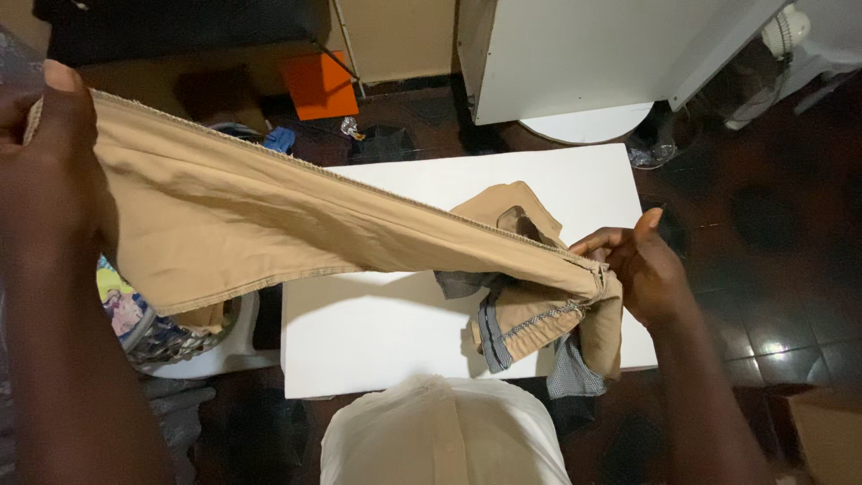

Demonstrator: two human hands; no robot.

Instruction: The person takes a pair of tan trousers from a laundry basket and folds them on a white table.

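Above the white table [377, 341], both hands (left [49, 171], right [642, 269]) stretch tan trousers [251, 216].

A white table [377, 332] fills the centre. An orange board [316, 85] lies upper left, a white cabinet [575, 54] stands above, a fan [786, 31] sits upper right, and a laundry basket [162, 337] sits lower left.

brown cardboard box [826, 431] at the lower right corner, on the dark floor [781, 305]

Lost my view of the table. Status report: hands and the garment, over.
Left hand grips one end of the tan trousers. Right hand pinches the waistband end. Trousers stretched above the white table. Nothing obstructing.
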